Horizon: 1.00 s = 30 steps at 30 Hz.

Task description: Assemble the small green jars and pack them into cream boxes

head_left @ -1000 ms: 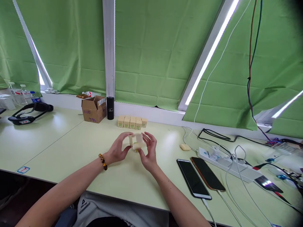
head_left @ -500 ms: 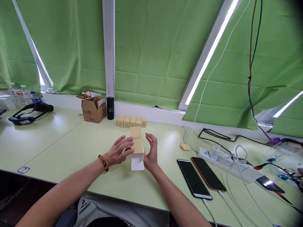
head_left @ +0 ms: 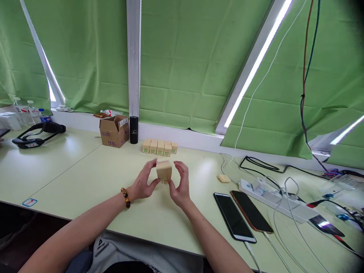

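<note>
A small tan cardboard box [head_left: 164, 170] is tilted up between my two hands over the table. My left hand [head_left: 144, 182] grips its left side, fingers at the upper edge and thumb low down. My right hand [head_left: 181, 187] has its thumb against the lower right corner, while its index finger stands off from the box. Something round and glassy, too small to name, peeks out beneath the box. Beyond, near the wall, several similar small boxes [head_left: 160, 147] stand in a row.
Left of the row are a black cylinder [head_left: 133, 130] and an open carton [head_left: 114, 131]. Two phones [head_left: 234, 217] with cables lie on the right, beside a white power strip [head_left: 273, 201]. A black headset [head_left: 39, 134] rests at the far left.
The box has been turned: its long face and white open flap faced me before, and now a short tan face does. Both hands have shifted their hold around it.
</note>
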Each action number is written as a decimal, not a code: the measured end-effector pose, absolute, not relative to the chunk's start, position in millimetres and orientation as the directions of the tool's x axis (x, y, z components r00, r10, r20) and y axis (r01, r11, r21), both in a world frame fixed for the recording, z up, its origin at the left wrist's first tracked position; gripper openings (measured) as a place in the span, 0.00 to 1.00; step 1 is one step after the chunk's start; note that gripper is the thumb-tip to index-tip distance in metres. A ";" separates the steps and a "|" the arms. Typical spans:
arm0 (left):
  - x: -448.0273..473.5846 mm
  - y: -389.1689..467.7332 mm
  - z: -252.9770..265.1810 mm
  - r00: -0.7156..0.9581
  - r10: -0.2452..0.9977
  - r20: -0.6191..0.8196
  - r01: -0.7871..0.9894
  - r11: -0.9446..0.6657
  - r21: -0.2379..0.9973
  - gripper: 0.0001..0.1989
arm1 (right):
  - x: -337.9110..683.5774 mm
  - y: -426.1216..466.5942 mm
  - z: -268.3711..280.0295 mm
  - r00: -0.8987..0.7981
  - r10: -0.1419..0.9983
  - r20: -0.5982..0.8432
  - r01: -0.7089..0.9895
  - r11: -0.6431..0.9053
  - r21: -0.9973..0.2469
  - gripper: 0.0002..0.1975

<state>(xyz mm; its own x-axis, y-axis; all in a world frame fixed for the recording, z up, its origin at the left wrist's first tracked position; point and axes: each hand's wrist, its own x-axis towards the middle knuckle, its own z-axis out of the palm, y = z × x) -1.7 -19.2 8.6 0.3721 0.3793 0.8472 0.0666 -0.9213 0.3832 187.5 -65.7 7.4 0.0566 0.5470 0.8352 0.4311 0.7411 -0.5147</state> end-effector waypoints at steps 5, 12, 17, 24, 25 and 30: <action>7.2 -15.0 7.0 0.290 0.696 0.657 -0.215 -0.622 0.753 0.37 | 183.3 -69.6 7.9 -0.052 0.628 0.776 0.357 0.738 -0.573 0.32; 9.0 -7.1 5.5 0.203 0.760 0.618 -0.229 -0.577 0.784 0.29 | 185.2 -72.4 7.3 -0.105 0.696 0.711 0.339 0.697 -0.632 0.29; 7.5 -7.2 4.1 0.253 0.757 0.602 -0.142 -0.587 0.797 0.23 | 186.7 -72.0 8.6 -0.101 0.730 0.676 0.277 0.673 -0.685 0.26; -1.3 -15.4 9.9 0.349 0.671 0.654 -0.062 -0.680 0.731 0.17 | 189.6 -65.4 7.1 -0.058 0.774 0.630 0.145 0.631 -0.762 0.23; -2.3 -16.6 10.8 0.365 0.663 0.654 -0.052 -0.687 0.725 0.17 | 190.0 -64.4 6.7 -0.048 0.779 0.625 0.133 0.625 -0.769 0.23; -2.3 -18.1 13.1 0.364 0.669 0.648 0.016 -0.700 0.714 0.19 | 190.6 -61.0 5.9 -0.005 0.805 0.593 0.106 0.590 -0.800 0.22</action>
